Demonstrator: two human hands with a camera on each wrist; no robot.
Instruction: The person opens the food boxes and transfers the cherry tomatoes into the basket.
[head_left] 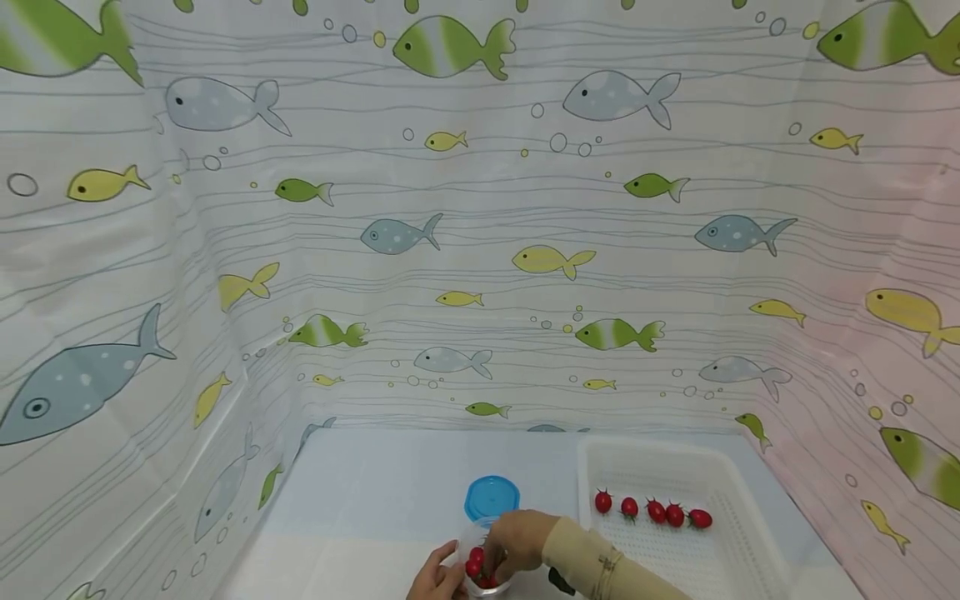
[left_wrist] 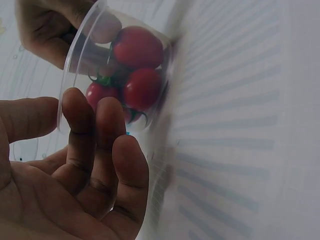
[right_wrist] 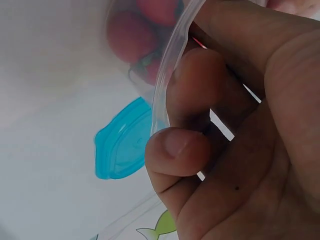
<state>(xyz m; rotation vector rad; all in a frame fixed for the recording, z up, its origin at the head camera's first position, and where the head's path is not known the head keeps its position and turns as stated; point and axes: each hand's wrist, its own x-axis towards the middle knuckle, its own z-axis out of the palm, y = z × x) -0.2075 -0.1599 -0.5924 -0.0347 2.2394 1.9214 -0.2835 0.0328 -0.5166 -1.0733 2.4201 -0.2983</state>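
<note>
I see a beige sleeve (head_left: 573,548) ending behind the right hand (head_left: 519,540), crossed by a thin, darker cord-like detail (head_left: 606,570); that hand and the left hand (head_left: 437,575) are bare.

In your head view, a lined white sheet (head_left: 480,183) hangs round you from nine through twelve to three o'clock, pinkish at three; you see striped green fish (head_left: 442,47) at ten, twelve and two, a blue-grey fish (head_left: 78,387) near nine, and a white tabletop (head_left: 337,500) at six
</note>
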